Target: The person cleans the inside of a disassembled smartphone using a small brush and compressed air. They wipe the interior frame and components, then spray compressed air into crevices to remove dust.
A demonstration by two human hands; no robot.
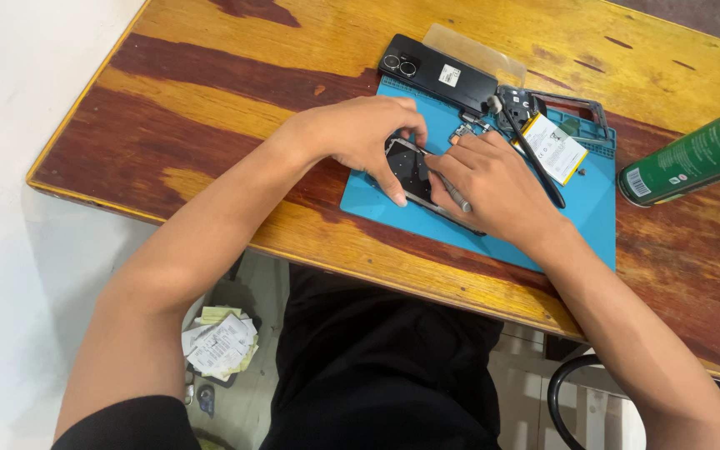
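Close to the person, under the desk edge, a little pile of white and yellow paper slips [221, 342] lies on the pale floor [18, 292]. A curved black tube [562, 392] shows low on the right.

The long wooden desk with red-brown and yellow streaks [210, 100] carries a flat blue rubber work mat [593, 225]. Both hands meet on this mat, near its left end.

The left hand [360, 137] comes in from the left. Its fingers [397, 190] curl down over a thin dark phone part with a shiny face [412, 171] and hold it by its edges. That part lies flat on the mat, between the two hands.

The right hand [493, 187] rests just beside it, touching its right edge. The right fingers are closed on a slim grey metal tool [457, 197], and the tool's tip points at the dark part.

A little farther on, a white and yellow flat battery pack [556, 148] sits inside a black open phone frame [581, 112] on the mat. A long thin black stick tool [535, 158] lies across it.

At the mat's far edge lies a black phone back cover with two round camera rings [439, 73]. Behind it is a clear plastic sheet [477, 52].

Off to the right, a green round spray can [693, 154] lies on its side on the desk.
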